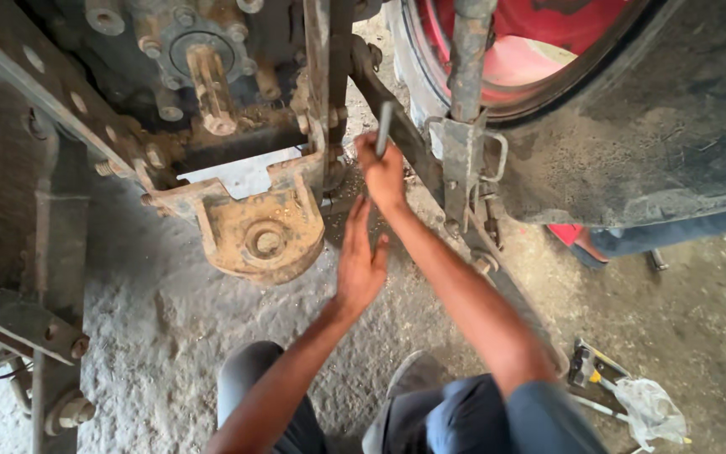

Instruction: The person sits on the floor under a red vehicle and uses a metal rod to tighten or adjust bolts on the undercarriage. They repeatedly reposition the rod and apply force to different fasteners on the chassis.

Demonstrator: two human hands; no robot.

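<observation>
I look down at the rear of a tractor. My right hand is closed around a grey metal rod-shaped tool, held upright beside a vertical link arm. My left hand hovers flat below it with fingers extended, holding nothing, just right of a rusty drawbar bracket. A splined power take-off shaft sticks out above the bracket.
A big rear tyre with a red rim fills the upper right. Another person's foot in a red sandal stands beneath it. Tools and a crumpled plastic bag lie on the concrete at lower right. Steel lift arms run along the left.
</observation>
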